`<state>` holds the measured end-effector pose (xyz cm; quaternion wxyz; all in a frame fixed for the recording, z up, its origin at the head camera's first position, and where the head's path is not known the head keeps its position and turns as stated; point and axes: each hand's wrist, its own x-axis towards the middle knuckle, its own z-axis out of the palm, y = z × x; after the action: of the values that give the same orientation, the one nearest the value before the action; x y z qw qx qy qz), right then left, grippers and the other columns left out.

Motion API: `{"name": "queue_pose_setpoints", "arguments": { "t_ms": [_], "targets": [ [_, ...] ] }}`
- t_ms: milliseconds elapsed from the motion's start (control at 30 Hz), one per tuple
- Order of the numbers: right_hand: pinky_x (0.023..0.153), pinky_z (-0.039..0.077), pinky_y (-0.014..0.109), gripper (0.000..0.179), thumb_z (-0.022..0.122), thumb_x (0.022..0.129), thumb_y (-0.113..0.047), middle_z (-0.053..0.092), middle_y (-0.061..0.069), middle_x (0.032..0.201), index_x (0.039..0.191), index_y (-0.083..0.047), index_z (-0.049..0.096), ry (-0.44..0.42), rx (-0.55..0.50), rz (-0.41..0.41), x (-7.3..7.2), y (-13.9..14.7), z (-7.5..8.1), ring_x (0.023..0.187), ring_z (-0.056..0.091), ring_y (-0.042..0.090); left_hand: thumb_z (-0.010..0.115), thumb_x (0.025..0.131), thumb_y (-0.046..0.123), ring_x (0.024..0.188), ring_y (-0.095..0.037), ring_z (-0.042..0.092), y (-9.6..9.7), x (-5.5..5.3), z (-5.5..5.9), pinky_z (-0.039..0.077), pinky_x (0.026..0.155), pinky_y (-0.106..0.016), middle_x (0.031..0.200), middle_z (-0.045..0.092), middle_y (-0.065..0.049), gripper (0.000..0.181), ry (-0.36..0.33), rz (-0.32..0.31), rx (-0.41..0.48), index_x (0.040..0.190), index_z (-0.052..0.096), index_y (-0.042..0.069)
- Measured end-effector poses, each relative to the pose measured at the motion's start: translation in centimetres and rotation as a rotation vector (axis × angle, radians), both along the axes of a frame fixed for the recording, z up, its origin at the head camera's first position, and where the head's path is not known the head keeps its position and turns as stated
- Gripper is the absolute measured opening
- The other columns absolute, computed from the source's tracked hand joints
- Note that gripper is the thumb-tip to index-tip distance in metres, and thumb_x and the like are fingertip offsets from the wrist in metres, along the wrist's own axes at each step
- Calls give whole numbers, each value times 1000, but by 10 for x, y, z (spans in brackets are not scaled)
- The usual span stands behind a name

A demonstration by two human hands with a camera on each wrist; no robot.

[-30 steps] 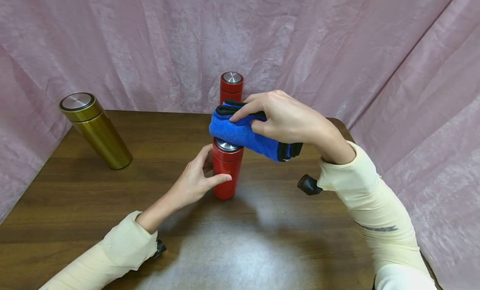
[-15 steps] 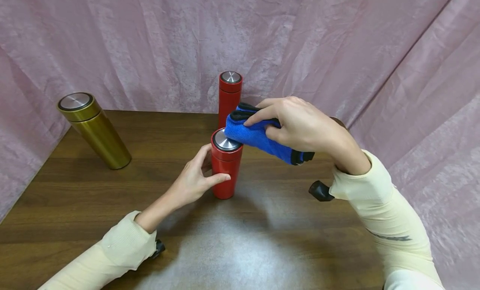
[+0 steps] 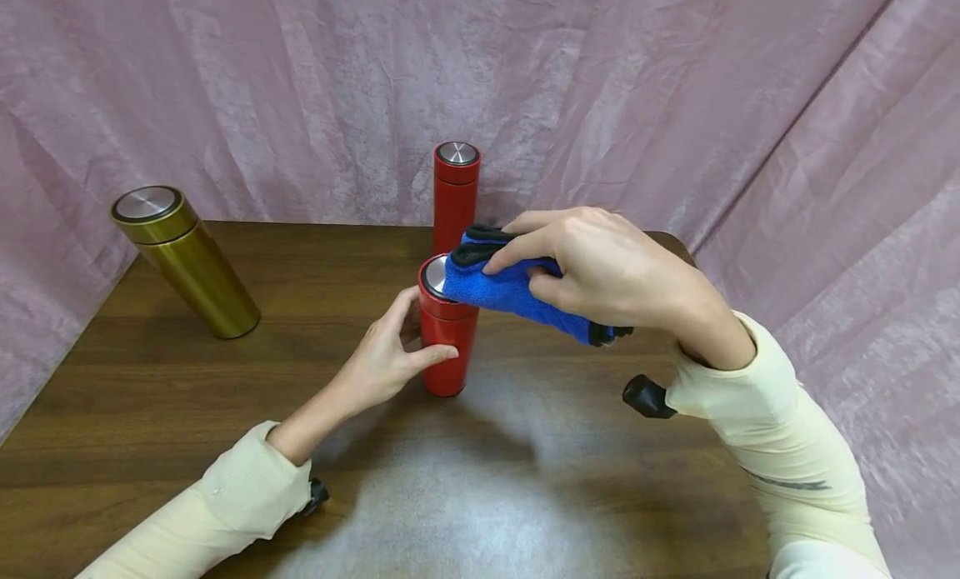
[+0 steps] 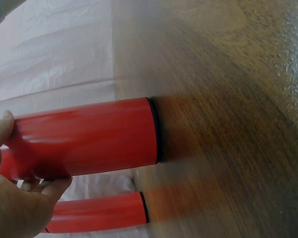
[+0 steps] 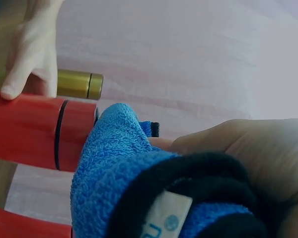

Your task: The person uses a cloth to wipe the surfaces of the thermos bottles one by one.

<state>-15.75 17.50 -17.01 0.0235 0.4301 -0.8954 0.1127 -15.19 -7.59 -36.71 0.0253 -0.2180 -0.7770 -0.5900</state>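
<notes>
Head view: left hand [image 3: 381, 356] wraps a red, cylindrical flask [image 3: 452, 329], thumb across its front; flask stands on the brown wood-grain table [image 3: 315, 300], between the hands. Right hand [image 3: 600, 267], above and to the right, pinches a folded blue terry cloth with black edging [image 3: 510, 291], its near end over part of the flask's silver lid disc [image 3: 434, 279]. Second, slimmer red flask with silver top [image 3: 455, 204] directly behind; gold metallic flask [image 3: 197, 271] well apart at left. Pink velvety curtain [image 3: 315, 87] beyond.

Left wrist view: thumb and fingers on opposite sides of the held flask; its black base ring [image 4: 157, 130] against the tabletop. Red wall plain, no lettering visible.

Right wrist view: cloth bunched against the flask's lid end. White label [image 5: 164, 214] on the cloth, blue print and round mark, partly folded under; wording unreadable.
</notes>
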Motion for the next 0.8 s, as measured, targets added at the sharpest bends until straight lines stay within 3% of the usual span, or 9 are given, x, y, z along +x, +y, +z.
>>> {"name": "queue_pose_setpoints", "arguments": {
  "t_ms": [200,500,667,800],
  "targets": [
    [77,51,35,41,57,89,-1,68,0,127,116,-24,79,-24,1,73,-5,-9,6,98,65,17,84,87,5,123,-27,62,0,0,1,51,105,-46,134,62,-14,76,2,-8,-9,149,40,5],
    [84,51,35,40,55,91,0,69,-1,123,118,-18,79,-62,41,127,-19,-26,11,95,63,16,82,88,3,124,-29,61,-1,1,1,51,105,-47,136,61,-16,79,-13,-43,7,153,36,8],
    [86,50,35,41,55,91,1,69,-2,120,118,-18,79,-64,42,131,-26,-33,11,98,62,16,81,89,5,124,-29,62,-1,-1,2,52,104,-47,136,61,-16,82,-9,-52,2,156,34,11],
    [88,50,35,41,54,91,2,69,-2,119,117,-18,79,-62,47,118,-29,-38,10,100,62,16,82,89,7,121,-27,63,-1,-2,2,53,103,-46,132,63,-16,72,-7,-42,-10,148,40,6]
  ]
}}
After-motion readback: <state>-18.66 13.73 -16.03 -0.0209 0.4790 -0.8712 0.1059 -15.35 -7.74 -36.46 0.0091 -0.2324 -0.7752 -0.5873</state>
